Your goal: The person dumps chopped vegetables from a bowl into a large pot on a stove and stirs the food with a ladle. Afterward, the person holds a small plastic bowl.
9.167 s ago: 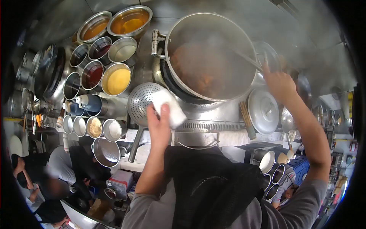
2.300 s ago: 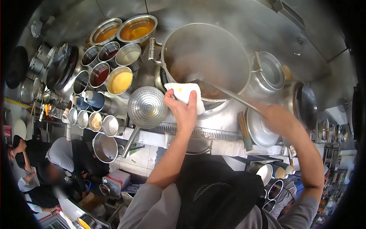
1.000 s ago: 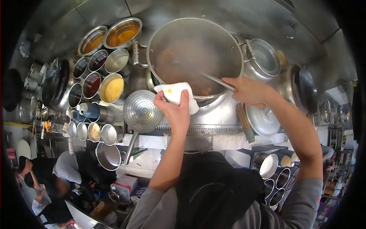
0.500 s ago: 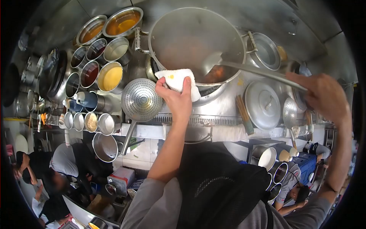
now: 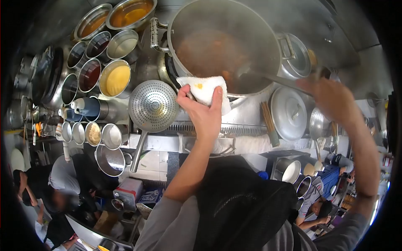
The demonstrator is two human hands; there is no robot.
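A large steaming pot (image 5: 274, 54) with side handles holds reddish-brown food. At its near rim my left hand (image 5: 203, 108) grips a folded white cloth (image 5: 209, 88), which has a yellow stain and is pressed against the rim. My right hand (image 5: 331, 96), slightly blurred, is closed on the handle of a long metal ladle (image 5: 280, 79) to the right of the pot. The ladle's head is down in the food, dim behind steam. Left of the cloth lies a perforated strainer (image 5: 153, 106).
Several metal containers of sauces stand at the left, among them a yellow one (image 5: 115, 78). A round lid (image 5: 289, 113) and a bamboo brush (image 5: 270, 125) lie at the right. Co-workers (image 5: 63, 175) are at the lower left, another person (image 5: 312, 196) at the lower right.
My right hand went out to the right with the ladle, whose head was lifted into view half a second ago and is now lower in the food. My left hand stays on the cloth at the rim.
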